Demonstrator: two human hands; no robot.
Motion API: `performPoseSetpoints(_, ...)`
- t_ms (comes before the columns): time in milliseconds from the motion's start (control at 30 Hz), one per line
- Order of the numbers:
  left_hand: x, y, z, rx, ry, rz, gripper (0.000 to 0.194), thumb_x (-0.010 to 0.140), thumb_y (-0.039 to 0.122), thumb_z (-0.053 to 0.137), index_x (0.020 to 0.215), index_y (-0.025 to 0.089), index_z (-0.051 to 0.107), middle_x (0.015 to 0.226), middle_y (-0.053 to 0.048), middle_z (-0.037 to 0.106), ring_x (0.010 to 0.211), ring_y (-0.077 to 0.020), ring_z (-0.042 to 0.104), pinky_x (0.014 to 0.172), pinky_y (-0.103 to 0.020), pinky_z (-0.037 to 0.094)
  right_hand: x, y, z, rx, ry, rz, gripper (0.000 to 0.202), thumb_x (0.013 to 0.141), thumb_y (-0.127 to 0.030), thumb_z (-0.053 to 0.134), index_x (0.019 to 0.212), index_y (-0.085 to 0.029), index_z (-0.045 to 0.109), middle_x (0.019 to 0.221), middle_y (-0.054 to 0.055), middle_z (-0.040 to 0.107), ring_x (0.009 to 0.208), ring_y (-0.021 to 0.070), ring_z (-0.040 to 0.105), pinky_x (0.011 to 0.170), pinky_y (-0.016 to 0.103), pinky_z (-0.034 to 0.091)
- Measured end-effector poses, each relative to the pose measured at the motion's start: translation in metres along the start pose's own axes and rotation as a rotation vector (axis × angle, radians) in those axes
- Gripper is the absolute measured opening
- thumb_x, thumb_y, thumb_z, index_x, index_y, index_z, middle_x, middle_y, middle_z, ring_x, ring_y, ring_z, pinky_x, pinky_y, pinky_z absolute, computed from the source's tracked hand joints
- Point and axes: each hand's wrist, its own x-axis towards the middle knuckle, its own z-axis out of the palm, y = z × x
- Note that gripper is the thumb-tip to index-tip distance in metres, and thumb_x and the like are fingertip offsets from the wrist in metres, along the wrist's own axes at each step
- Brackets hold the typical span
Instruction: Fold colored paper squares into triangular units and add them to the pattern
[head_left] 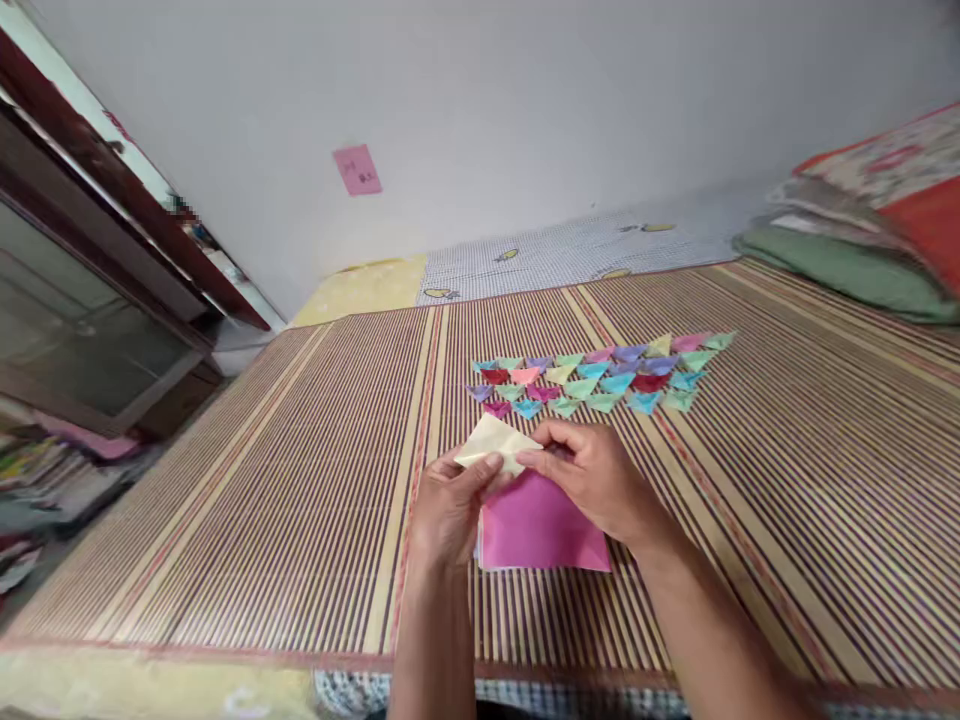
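A pale yellow sheet of origami paper (491,437), partly folded to a point at the top, is held between both hands. My left hand (450,498) grips its left and lower edge, thumb pressed on the front. On the right side, my right hand (589,470) pinches the paper's corner between thumb and fingers. Below them lies a stack of square paper with a magenta sheet (544,520) on top, partly covered by the hands. Just beyond, several rows of small folded paper boats (589,387) in many colours stand on the mat.
A striped bamboo mat (300,480) covers the bed. Folded bedding (847,260) and a floral pillow (885,160) are piled at the far right. A pink note (358,170) hangs on the wall. A glass-fronted cabinet (75,310) stands at the left.
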Motion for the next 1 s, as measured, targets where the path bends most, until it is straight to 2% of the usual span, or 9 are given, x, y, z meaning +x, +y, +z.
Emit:
performPoseSetpoints(100,-0.004,0.002,0.000,0.045,-0.047,-0.011,0.039,0.054,0.026,0.102,0.083,0.009,0.083,0.075,-0.007,0.080,0.059,-0.0105,0.071,0.056,-0.015,0.060,0.004,0.003,-0.002,-0.017,0.006,-0.032,0.027,0.093,-0.042,0.072,0.078,-0.019,0.068,0.069,-0.002,0.061,0.063,0.0145,0.053,0.057,0.026,0.039)
performPoseSetpoints(233,-0.005,0.002,-0.001,0.089,-0.082,-0.018,0.037,0.055,0.026,0.101,0.081,0.009,0.082,0.074,-0.007,0.080,0.058,-0.0111,0.071,0.055,-0.015,0.060,0.006,0.006,-0.004,-0.046,-0.017,-0.079,0.028,0.092,-0.044,0.071,0.081,-0.019,0.072,0.076,0.000,0.063,0.070,0.0171,0.057,0.063,0.029,0.041)
performPoseSetpoints(467,-0.001,-0.002,-0.001,-0.044,-0.025,0.077,0.032,0.056,0.024,0.101,0.075,0.014,0.078,0.076,-0.003,0.079,0.069,-0.0129,0.074,0.070,-0.022,0.065,0.006,0.007,0.003,0.017,0.019,-0.056,0.028,0.092,-0.043,0.072,0.079,-0.018,0.073,0.070,-0.002,0.060,0.064,0.0138,0.055,0.057,0.026,0.039)
performPoseSetpoints(567,-0.001,-0.003,-0.003,-0.014,-0.038,0.085,0.030,0.059,0.026,0.099,0.077,0.012,0.079,0.081,-0.005,0.080,0.074,-0.0152,0.075,0.073,-0.024,0.064,0.005,0.005,0.006,0.087,0.041,-0.029,0.025,0.091,-0.041,0.076,0.080,-0.019,0.072,0.062,-0.005,0.056,0.052,0.0100,0.050,0.049,0.024,0.037)
performPoseSetpoints(633,-0.001,-0.003,-0.004,0.013,-0.037,0.089,0.030,0.061,0.027,0.098,0.080,0.012,0.080,0.083,-0.007,0.080,0.077,-0.0161,0.076,0.076,-0.024,0.064,0.005,0.004,0.008,0.148,0.040,-0.023,0.022,0.090,-0.039,0.077,0.082,-0.019,0.072,0.060,-0.006,0.056,0.049,0.0096,0.051,0.048,0.023,0.040)
performPoseSetpoints(833,0.000,-0.002,-0.008,0.041,-0.073,0.130,0.024,0.064,0.026,0.097,0.078,0.014,0.081,0.080,-0.005,0.079,0.074,-0.0141,0.073,0.075,-0.023,0.060,0.006,0.005,0.013,0.230,0.047,-0.075,0.012,0.089,-0.029,0.077,0.083,-0.019,0.076,0.078,-0.001,0.065,0.065,0.0125,0.063,0.062,0.025,0.051)
performPoseSetpoints(1000,-0.003,-0.001,-0.012,0.140,-0.122,0.188,0.016,0.074,0.024,0.091,0.085,0.017,0.082,0.084,-0.004,0.078,0.076,-0.0145,0.071,0.073,-0.025,0.059,0.006,0.003,0.016,0.199,0.094,-0.092,0.015,0.088,-0.030,0.079,0.077,-0.021,0.073,0.082,0.000,0.062,0.079,0.0160,0.061,0.069,0.027,0.048)
